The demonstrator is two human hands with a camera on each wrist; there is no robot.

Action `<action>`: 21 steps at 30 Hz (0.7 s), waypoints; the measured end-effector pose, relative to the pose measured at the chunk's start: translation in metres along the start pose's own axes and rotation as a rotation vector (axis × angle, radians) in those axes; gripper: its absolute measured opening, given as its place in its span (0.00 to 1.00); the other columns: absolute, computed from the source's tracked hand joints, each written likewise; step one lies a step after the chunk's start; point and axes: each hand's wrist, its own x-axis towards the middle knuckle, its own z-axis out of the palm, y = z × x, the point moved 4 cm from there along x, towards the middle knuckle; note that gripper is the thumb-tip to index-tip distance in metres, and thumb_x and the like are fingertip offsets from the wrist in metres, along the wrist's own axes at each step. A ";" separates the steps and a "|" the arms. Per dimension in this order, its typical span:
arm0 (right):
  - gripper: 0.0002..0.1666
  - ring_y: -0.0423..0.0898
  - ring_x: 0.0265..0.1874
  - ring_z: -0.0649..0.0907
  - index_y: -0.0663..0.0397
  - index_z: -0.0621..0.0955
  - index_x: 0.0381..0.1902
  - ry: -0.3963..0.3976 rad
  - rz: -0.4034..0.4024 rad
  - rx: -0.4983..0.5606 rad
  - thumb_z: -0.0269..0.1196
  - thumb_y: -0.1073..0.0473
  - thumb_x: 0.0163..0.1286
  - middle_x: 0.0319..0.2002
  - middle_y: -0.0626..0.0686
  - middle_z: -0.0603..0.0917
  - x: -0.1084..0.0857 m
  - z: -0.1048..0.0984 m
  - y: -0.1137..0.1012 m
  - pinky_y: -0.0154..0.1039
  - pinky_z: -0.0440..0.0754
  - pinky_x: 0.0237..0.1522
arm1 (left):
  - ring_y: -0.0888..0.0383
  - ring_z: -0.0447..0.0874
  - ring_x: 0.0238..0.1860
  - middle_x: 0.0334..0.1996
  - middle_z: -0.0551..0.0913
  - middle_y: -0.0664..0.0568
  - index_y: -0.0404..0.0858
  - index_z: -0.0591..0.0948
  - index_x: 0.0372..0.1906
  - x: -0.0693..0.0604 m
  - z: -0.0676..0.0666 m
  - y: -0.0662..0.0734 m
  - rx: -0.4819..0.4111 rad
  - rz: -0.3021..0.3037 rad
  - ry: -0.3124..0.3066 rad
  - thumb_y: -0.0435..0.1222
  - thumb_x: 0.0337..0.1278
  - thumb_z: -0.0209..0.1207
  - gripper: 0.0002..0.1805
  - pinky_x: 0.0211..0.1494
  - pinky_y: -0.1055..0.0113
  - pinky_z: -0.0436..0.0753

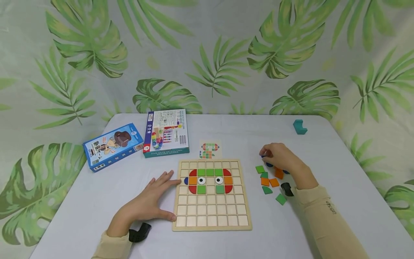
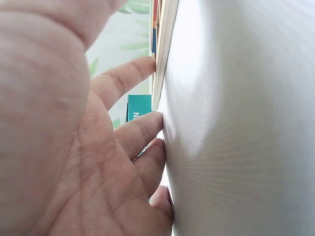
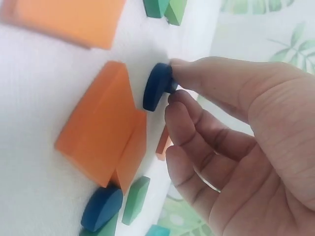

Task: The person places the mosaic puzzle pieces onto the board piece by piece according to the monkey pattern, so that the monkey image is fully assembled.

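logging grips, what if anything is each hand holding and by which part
The right hand seems to pinch a blue piece, though by which part is hidden. The left hand holds nothing, only touching the board along its edge.

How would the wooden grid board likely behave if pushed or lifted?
The wooden grid board looks stiff, given its straight, framed edges. Pushed, it would probably slide rather than tip, lying flat on the table. If tilted, its tiles might spill, since nothing covers them.
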 end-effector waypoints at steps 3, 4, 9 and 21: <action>0.10 0.49 0.35 0.80 0.61 0.86 0.50 0.002 -0.018 0.011 0.69 0.61 0.75 0.39 0.57 0.87 -0.002 0.000 0.000 0.46 0.85 0.45 | 0.35 0.43 0.89 0.89 0.52 0.43 0.51 0.70 0.81 0.000 0.000 0.000 0.001 -0.001 0.001 0.62 0.40 0.82 0.60 0.87 0.27 0.42; 0.11 0.49 0.35 0.80 0.60 0.86 0.50 0.001 -0.025 0.014 0.69 0.60 0.75 0.38 0.56 0.87 -0.003 0.000 0.000 0.45 0.85 0.44 | 0.35 0.43 0.89 0.89 0.52 0.43 0.51 0.70 0.81 0.000 0.000 0.000 0.001 -0.003 0.000 0.62 0.40 0.82 0.60 0.87 0.27 0.42; 0.13 0.48 0.37 0.80 0.58 0.87 0.53 -0.036 -0.044 0.042 0.71 0.61 0.73 0.39 0.55 0.87 -0.010 -0.002 0.001 0.44 0.84 0.46 | 0.36 0.42 0.89 0.89 0.52 0.44 0.52 0.70 0.81 0.000 0.000 0.000 0.002 -0.009 -0.002 0.62 0.40 0.82 0.60 0.87 0.28 0.42; 0.14 0.46 0.37 0.80 0.58 0.88 0.55 -0.075 -0.030 0.072 0.69 0.63 0.74 0.43 0.54 0.90 -0.015 -0.003 0.006 0.38 0.81 0.43 | 0.36 0.42 0.89 0.89 0.52 0.44 0.53 0.70 0.81 0.001 0.001 0.000 0.006 -0.014 -0.004 0.62 0.40 0.82 0.59 0.87 0.28 0.42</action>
